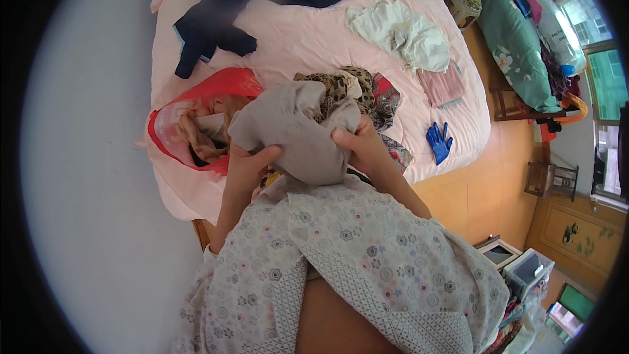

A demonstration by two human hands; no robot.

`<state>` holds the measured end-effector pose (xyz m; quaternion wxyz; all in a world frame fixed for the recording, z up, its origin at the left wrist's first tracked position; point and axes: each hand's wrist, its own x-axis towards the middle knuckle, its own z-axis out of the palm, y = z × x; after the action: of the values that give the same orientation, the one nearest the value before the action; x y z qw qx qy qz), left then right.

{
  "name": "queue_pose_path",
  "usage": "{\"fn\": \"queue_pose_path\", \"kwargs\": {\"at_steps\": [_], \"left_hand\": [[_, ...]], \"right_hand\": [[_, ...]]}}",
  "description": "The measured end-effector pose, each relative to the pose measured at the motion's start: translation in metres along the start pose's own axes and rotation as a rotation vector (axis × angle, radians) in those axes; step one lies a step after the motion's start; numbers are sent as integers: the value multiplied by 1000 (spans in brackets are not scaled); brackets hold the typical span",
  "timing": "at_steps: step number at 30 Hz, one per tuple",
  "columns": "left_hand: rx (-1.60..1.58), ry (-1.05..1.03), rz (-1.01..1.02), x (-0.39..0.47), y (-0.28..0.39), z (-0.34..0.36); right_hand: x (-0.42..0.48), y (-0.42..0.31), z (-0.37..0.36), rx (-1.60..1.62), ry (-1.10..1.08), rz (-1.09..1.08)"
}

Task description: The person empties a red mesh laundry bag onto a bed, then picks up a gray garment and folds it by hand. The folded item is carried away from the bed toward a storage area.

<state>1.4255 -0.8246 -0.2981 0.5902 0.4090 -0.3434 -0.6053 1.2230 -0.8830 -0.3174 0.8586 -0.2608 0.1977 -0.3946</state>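
A light grey piece of cloth [290, 128] is stretched between my two hands, in front of my body and above the bed's near edge. My left hand [250, 160] grips its left side with the thumb on top. On the right side, my right hand [361, 140] pinches a folded part of it. Just left of the cloth lies a red plastic bag [167, 142] with tan and black fabric showing in its mouth. Behind the cloth sit a leopard-print garment [339, 86] and a red and grey patterned garment [388, 98], both partly hidden.
The bed has a pale pink cover [300, 34]. On it lie a dark navy garment [216, 14], a crumpled white cloth [400, 34], a folded pink cloth [442, 86] and a blue glove [439, 142]. A wall [98, 167] stands close on the left. A stool [462, 5] stands beyond the bed.
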Motion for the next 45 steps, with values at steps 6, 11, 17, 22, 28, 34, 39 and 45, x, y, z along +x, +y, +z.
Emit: {"fn": "queue_pose_path", "kwargs": {"at_steps": [6,11,17,22,28,34,39,45], "left_hand": [[-687,52,-145,20,0,-11],[-340,80,-106,28,26,7],[723,-15,17,24,-6,-17],[204,-6,-73,34,10,-6],[-147,201,-141,41,4,10],[-472,281,-186,37,-7,7],[-607,216,-276,45,-1,-4],[-331,188,-180,40,-14,-24]], "right_hand": [[3,-12,4,-556,-250,-149],[20,-3,-16,-441,-154,-67],[45,-7,-4,-33,129,10],[41,-17,8,-313,23,-100],[42,-8,15,-146,38,-49],[32,-8,33,377,230,225],[35,1,5,191,84,98],[35,-9,20,19,157,-21]]}}
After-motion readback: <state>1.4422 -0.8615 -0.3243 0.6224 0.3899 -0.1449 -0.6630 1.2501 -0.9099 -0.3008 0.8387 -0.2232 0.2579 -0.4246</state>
